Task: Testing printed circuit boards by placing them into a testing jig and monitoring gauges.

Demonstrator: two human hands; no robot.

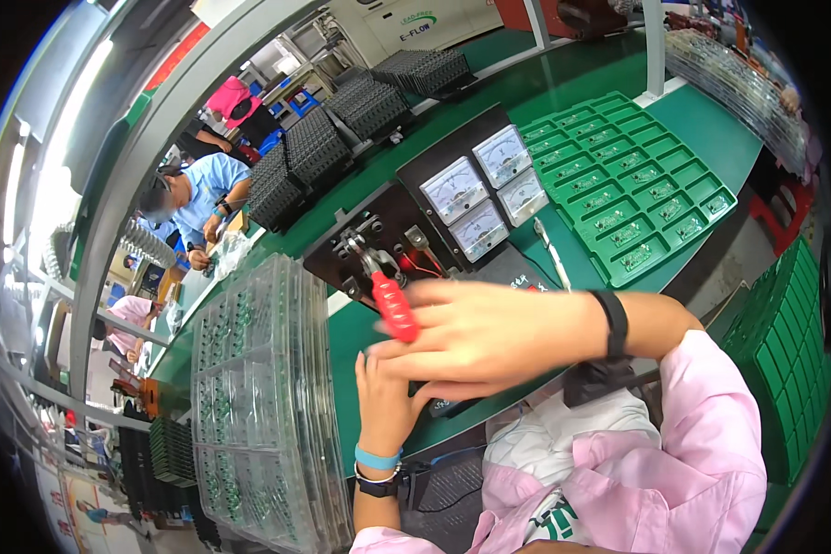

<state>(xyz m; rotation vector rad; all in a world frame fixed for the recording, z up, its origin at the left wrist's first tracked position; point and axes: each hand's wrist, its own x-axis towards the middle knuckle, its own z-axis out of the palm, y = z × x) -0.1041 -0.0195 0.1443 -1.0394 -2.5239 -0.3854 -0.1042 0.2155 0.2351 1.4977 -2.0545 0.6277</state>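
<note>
A toggle clamp with a red ribbed handle [394, 307] is fixed on a black test fixture [346, 251] in front of me. My right hand [475, 337] reaches across from the right, smeared by motion. Its fingers are right at the red handle, some passing beneath it; whether they grip it I cannot tell. Just below, my left hand [383, 406] points upward, partly covered by the right hand. Two of its fingertips show, while the rest and anything between them are hidden. Several panel meters [454, 189] with white dials stand on a black panel behind the clamp.
A green tray [609, 263] of small circuit boards lies at the far right, near a white pen-like tool [552, 251]. Stacked clear trays [309, 406] stand left of my hands. Black racks [316, 143] line the back. Green trays [776, 369] are stacked at right. A co-worker [203, 198] sits across.
</note>
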